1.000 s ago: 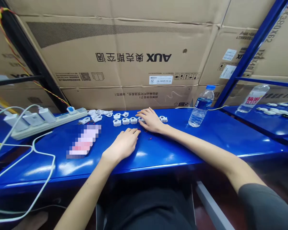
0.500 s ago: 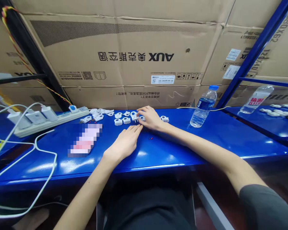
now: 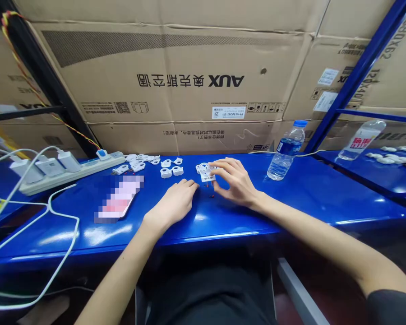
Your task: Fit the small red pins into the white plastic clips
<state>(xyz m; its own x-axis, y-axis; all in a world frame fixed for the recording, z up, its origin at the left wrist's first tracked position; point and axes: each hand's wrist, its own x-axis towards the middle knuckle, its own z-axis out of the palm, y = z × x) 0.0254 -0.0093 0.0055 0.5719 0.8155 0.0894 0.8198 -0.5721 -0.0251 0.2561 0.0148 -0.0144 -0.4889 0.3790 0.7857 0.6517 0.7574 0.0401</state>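
On shiny blue tabletop (image 3: 237,221), white parts (image 3: 177,171); cardboard (image 3: 196,56) behind.

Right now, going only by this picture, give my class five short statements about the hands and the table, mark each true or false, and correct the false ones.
1. The right hand has its fingers on a white piece. True.
2. The left hand is gripping a bottle. False: the left hand is over the blue table, away from both bottles.
3. A blue-capped bottle stands right of the right hand. True.
4. The power strip is right of both hands. False: the power strip is left of them.
5. The cardboard lettering "AUX" appears upside down. True.
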